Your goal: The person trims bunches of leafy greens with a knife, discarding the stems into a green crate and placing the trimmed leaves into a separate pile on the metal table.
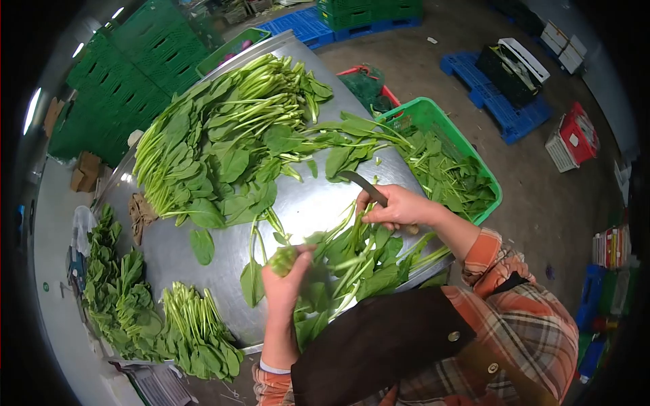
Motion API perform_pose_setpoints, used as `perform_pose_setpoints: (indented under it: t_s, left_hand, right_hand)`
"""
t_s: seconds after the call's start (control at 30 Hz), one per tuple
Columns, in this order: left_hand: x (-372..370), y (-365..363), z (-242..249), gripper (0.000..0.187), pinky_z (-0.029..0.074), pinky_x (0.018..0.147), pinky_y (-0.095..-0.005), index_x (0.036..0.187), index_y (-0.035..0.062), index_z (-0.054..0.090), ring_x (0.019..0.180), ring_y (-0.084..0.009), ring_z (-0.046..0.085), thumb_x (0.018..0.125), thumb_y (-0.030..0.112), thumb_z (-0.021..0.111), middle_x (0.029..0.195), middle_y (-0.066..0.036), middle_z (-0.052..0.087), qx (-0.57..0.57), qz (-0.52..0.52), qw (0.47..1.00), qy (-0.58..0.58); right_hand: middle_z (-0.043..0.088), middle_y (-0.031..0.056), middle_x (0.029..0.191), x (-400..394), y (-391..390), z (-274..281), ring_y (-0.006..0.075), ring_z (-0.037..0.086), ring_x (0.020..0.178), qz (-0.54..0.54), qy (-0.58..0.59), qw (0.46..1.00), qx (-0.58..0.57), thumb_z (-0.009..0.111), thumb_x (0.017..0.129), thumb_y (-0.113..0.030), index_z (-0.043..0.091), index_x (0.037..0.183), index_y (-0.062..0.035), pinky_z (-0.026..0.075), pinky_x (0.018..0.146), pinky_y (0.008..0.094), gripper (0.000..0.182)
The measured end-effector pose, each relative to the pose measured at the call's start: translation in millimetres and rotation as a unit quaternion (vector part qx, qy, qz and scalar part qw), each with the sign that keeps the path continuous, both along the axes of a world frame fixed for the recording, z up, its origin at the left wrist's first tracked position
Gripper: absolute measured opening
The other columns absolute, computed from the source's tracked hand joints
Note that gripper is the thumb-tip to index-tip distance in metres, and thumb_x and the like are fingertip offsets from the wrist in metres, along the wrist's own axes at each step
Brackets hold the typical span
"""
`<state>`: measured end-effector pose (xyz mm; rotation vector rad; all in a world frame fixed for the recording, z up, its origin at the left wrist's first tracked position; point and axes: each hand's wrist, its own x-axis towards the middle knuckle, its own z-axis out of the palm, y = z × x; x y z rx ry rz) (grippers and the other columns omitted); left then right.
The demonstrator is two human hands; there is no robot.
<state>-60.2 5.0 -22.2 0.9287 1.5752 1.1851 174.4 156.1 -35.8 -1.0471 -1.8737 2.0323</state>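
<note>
My left hand [288, 277] grips a bunch of spinach [352, 260] by its stems near the front edge of the steel table [308, 206]. The bunch lies across the table toward my right hand [399, 206], which is shut on a knife [362, 184] with its dark blade pointing up and left. A large heap of loose spinach [223, 135] covers the far part of the table. Several tidy spinach bundles [156, 314] lie at the table's left end.
A green crate [443, 122] with spinach scraps stands on the floor right of the table. Stacked green crates [128, 74] fill the back left. Blue pallets [504, 111] and red and white crates [575, 135] sit on the concrete floor at right.
</note>
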Motion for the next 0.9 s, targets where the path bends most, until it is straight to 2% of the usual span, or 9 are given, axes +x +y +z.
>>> perform_pose_setpoints:
  t_s: [0.13,0.27,0.3,0.4,0.53,0.63,0.73,0.87,0.9]
  left_hand:
    - [23,18,-6,0.021,0.045,0.072,-0.0234,0.098,0.0002,0.066,0.077,-0.0082,0.056,0.081,0.012,0.069,0.084,0.0,0.064,-0.022,-0.071,0.997,-0.014]
    - [29,19,-16,0.023,0.046,0.071,-0.0246,0.096,-0.0011,0.065,0.076,-0.0088,0.056,0.08,0.014,0.073,0.085,-0.002,0.064,-0.018,0.012,0.997,-0.069]
    - [28,18,-21,0.024,0.046,0.071,-0.0251,0.097,-0.0016,0.064,0.077,-0.0099,0.057,0.08,0.013,0.072,0.087,-0.003,0.064,-0.017,0.024,0.996,-0.085]
    - [29,16,-18,0.025,0.046,0.073,-0.0252,0.099,-0.0033,0.063,0.079,-0.012,0.058,0.08,0.01,0.071,0.089,-0.005,0.063,-0.027,0.053,0.99,-0.128]
    - [27,13,-21,0.025,0.046,0.075,-0.0252,0.1,-0.0013,0.063,0.081,-0.0113,0.058,0.08,0.011,0.071,0.09,-0.004,0.064,-0.011,0.054,0.985,-0.162]
    - [17,13,-16,0.024,0.045,0.073,-0.025,0.098,-0.0009,0.063,0.08,-0.011,0.057,0.08,0.012,0.072,0.088,-0.004,0.064,-0.004,0.071,0.985,-0.158]
    - [16,16,-19,0.022,0.045,0.071,-0.0249,0.097,-0.0011,0.064,0.077,-0.0102,0.056,0.08,0.012,0.071,0.086,-0.003,0.063,-0.054,0.017,0.994,-0.092]
    - [14,16,-12,0.015,0.045,0.067,-0.0251,0.092,0.0006,0.063,0.074,-0.0099,0.055,0.082,0.01,0.068,0.084,-0.004,0.063,-0.053,0.089,0.988,0.115]
    - [4,14,-20,0.015,0.045,0.067,-0.0256,0.091,0.001,0.063,0.074,-0.0101,0.055,0.081,0.01,0.069,0.084,-0.004,0.063,0.016,0.153,0.981,0.118]
  right_hand:
    - [0.052,-0.0058,0.06,-23,-15,19,0.0013,0.047,0.047,0.06,0.118,0.988,-0.076,0.064,0.087,-0.014,0.057,0.104,-0.0062,0.036,0.042,0.0166,0.02]
    - [0.053,-0.0027,0.067,-37,-17,4,0.007,0.051,0.051,-0.027,0.096,0.994,0.037,0.062,0.088,-0.019,0.058,0.103,-0.0067,0.04,0.045,0.021,0.02]
    - [0.057,0.003,0.073,-40,-18,2,0.0183,0.059,0.058,-0.035,0.098,0.977,0.185,0.061,0.087,-0.016,0.059,0.1,-0.0052,0.046,0.05,0.0288,0.017]
    - [0.06,0.0082,0.084,-46,-16,-35,0.0295,0.061,0.068,0.015,0.085,0.861,0.501,0.06,0.085,-0.013,0.06,0.1,-0.0052,0.049,0.058,0.0369,0.017]
    - [0.062,0.0115,0.084,-45,-17,-49,0.0315,0.062,0.073,0.033,0.034,0.877,0.478,0.059,0.085,-0.013,0.062,0.103,-0.0065,0.051,0.065,0.0395,0.02]
    - [0.064,0.0102,0.082,-39,-14,-60,0.0249,0.064,0.072,0.034,0.066,0.901,0.426,0.061,0.085,-0.017,0.062,0.104,-0.0046,0.051,0.067,0.0336,0.023]
    - [0.065,0.0056,0.082,-46,-35,-23,0.0125,0.06,0.072,-0.062,0.084,0.994,0.026,0.066,0.084,-0.018,0.062,0.104,0.0003,0.048,0.067,0.0259,0.028]
    - [0.055,-0.0025,0.07,-55,-54,-27,0.0041,0.048,0.063,-0.138,0.067,0.987,-0.042,0.066,0.085,-0.018,0.059,0.095,-0.0016,0.041,0.058,0.0215,0.02]
    - [0.054,-0.003,0.069,-55,-60,-37,0.0039,0.048,0.062,-0.148,0.083,0.985,-0.03,0.066,0.085,-0.018,0.059,0.095,-0.0016,0.04,0.057,0.0213,0.02]
